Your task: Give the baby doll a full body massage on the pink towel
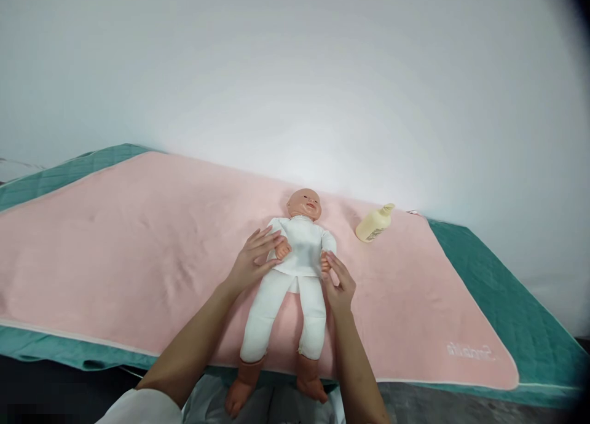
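dark print (375,234) on the pale yellow plastic pump bottle (369,223) and white lettering (471,351) on the pink fabric mat (115,246) are too blurred to read. the white-clothed baby doll (302,249) lies face-up on the mat, feet (311,385) past its near edge. the left hand (252,258), fingers spread loosely, rests against one doll hand (283,249); the right hand (341,284) half-curls at the other, grip unclear.

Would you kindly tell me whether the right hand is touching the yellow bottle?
Apart: the head view shows a strip of pink blanket between the right hand, which is beside the doll, and the yellow bottle.
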A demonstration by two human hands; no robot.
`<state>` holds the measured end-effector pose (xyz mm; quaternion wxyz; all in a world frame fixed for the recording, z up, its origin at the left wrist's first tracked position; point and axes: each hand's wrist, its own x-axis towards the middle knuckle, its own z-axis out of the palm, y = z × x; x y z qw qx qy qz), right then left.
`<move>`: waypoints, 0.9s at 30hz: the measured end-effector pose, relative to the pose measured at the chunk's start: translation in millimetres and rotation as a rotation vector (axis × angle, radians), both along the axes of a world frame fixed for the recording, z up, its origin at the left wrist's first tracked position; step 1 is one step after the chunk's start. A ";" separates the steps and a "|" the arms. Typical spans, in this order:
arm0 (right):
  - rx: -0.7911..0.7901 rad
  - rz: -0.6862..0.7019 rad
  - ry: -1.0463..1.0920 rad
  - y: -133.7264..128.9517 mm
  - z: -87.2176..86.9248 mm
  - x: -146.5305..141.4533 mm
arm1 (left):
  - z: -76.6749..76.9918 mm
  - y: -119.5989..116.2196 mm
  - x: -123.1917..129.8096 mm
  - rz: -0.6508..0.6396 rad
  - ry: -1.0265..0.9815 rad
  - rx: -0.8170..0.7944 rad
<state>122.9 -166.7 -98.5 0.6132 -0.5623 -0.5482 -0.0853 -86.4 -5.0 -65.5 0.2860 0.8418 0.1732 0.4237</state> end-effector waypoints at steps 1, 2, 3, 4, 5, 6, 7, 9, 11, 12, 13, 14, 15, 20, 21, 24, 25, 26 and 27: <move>0.012 -0.056 0.095 -1.0 -1.0 1.2 | 1.2 0.3 -2.1 0.043 -0.069 -0.066; 0.018 -0.108 0.185 -1.9 -1.2 2.5 | 3.0 0.2 -4.1 0.088 -0.134 -0.139; 0.024 -0.154 0.267 -2.7 -0.5 3.9 | 5.5 -0.1 -5.9 0.133 -0.188 -0.214; 0.033 -0.192 0.338 -3.2 1.1 5.2 | 8.4 -0.4 -7.4 0.173 -0.239 -0.285; 0.045 -0.222 0.400 -3.4 3.3 6.7 | 11.5 -0.5 -8.6 0.209 -0.289 -0.352; 0.066 -0.252 0.459 -3.4 5.9 8.3 | 14.4 -0.2 -9.5 0.242 -0.343 -0.418; 0.091 -0.285 0.513 -3.2 8.5 10.1 | 16.8 0.8 -10.1 0.271 -0.396 -0.484; 0.141 -0.362 0.612 -2.5 11.8 15.1 | 18.8 4.8 -10.8 0.327 -0.511 -0.628; 0.167 -0.404 0.708 -2.3 10.5 22.6 | 15.9 11.3 -11.6 0.399 -0.619 -0.769; 0.170 -0.400 0.757 -2.5 7.9 27.1 | 12.8 15.0 -12.2 0.433 -0.664 -0.832; 0.169 -0.384 0.808 -2.9 4.2 31.9 | 8.9 18.9 -12.9 0.460 -0.701 -0.891; 0.166 -0.366 0.859 -3.3 -0.2 36.9 | 4.6 22.8 -13.6 0.483 -0.729 -0.951; 0.161 -0.352 0.904 -3.8 -4.9 41.6 | 0.4 26.4 -14.3 0.500 -0.750 -1.011; 0.119 -0.340 0.992 -4.2 -21.6 57.1 | -10.9 39.5 -15.8 0.593 -0.863 -1.283; 0.111 -0.341 1.003 -4.0 -22.7 58.5 | -10.9 41.2 -15.7 0.604 -0.892 -1.318; 0.118 -0.337 1.068 -3.6 -23.6 61.0 | -9.6 44.9 -15.9 0.611 -0.951 -1.386; 0.132 -0.331 1.089 -3.6 -23.7 61.5 | -9.7 45.7 -16.1 0.605 -0.959 -1.393; 0.146 -0.328 1.104 -3.8 -24.0 62.0 | -10.3 46.2 -16.5 0.598 -0.962 -1.394; 0.155 -0.327 1.108 -4.0 -24.5 62.5 | -11.4 46.4 -16.9 0.595 -0.957 -1.392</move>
